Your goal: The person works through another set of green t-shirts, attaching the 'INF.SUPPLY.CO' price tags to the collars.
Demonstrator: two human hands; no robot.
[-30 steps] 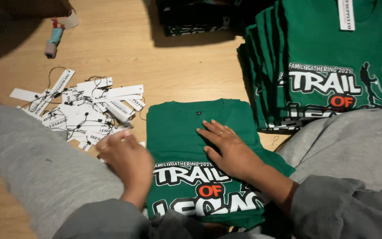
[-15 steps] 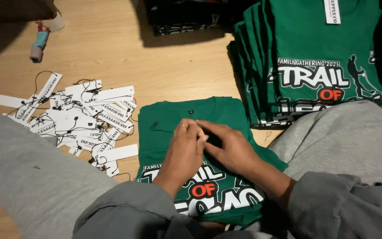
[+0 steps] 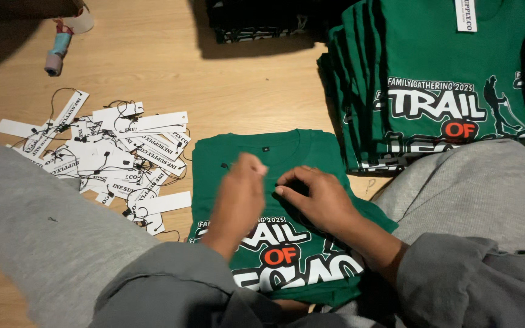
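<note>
A folded green T-shirt (image 3: 287,152) with a white and orange print lies on the wooden floor between my knees. My left hand (image 3: 238,197) is raised over its chest, blurred, fingers bunched near the collar. My right hand (image 3: 317,194) rests on the shirt just right of it, fingertips pinched together on the fabric. The two hands nearly touch. Whether a tag or string sits between the fingers is too small to tell.
A heap of white paper hang tags (image 3: 110,155) with black strings lies left of the shirt. A stack of the same green shirts (image 3: 445,79) sits at the upper right. A small tool (image 3: 56,51) lies top left. My grey-clad legs flank the shirt.
My left hand came from beside the tag heap over to the shirt's collar area, meeting my right hand there. The right hand stayed on the shirt. The view shifted slightly.
</note>
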